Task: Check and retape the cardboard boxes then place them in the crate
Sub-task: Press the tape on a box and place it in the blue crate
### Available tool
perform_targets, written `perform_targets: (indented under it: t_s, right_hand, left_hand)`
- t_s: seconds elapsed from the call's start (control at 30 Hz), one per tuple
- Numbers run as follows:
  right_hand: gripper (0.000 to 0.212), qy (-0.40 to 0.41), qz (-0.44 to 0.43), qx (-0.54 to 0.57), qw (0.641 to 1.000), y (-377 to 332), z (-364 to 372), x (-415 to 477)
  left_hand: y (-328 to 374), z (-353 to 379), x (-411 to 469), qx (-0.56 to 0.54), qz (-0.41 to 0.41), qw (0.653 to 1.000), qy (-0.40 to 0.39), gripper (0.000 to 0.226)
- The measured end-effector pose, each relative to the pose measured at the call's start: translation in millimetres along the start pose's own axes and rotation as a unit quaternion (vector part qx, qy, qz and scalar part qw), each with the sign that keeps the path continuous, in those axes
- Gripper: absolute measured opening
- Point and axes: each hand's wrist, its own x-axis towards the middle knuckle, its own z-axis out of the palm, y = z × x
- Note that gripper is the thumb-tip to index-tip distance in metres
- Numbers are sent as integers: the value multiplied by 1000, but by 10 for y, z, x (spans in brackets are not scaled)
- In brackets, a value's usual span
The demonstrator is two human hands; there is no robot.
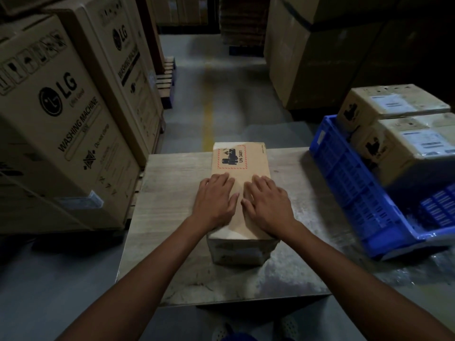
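Beneath our straight fingers (219, 179), left hand (214, 200) and right hand (267, 205) pressing flat and gripping nothing, lies the box (242, 166) on the desk (172, 193). We judge the seam check underway; next, lifting it rightward into the crate (344, 173).

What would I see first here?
The left hand and right hand lie flat on a brown cardboard box with a red-bordered label, centred on the grey table. A blue plastic crate on the right holds two cardboard boxes; tall LG washing-machine cartons stand left.
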Motion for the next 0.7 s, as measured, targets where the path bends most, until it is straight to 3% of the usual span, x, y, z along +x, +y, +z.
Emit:
perform_targets:
  t_s: [0.1,0.23,0.33,0.57,0.7]
  right_hand:
    - [44,19,10,-10,1000,-2,-130,201]
    - [63,-2,25,24,999,-21,11,284]
    - [64,-1,15,8,1000,73,54,269]
    - [43,33,-10,-41,999,97,-89,429]
    - [43,47,18,-24,998,145,-162,724]
  left_hand:
    - [-79,-22,123,-54,11,998,44,57]
    - [-159,49,255,-63,6,998,-27,69]
    - [-137,62,284,-53,2,998,-24,70]
    - [-143,-28,578,-3,27,999,42,31]
    - [-231,-19,823,-34,11,999,-10,46]
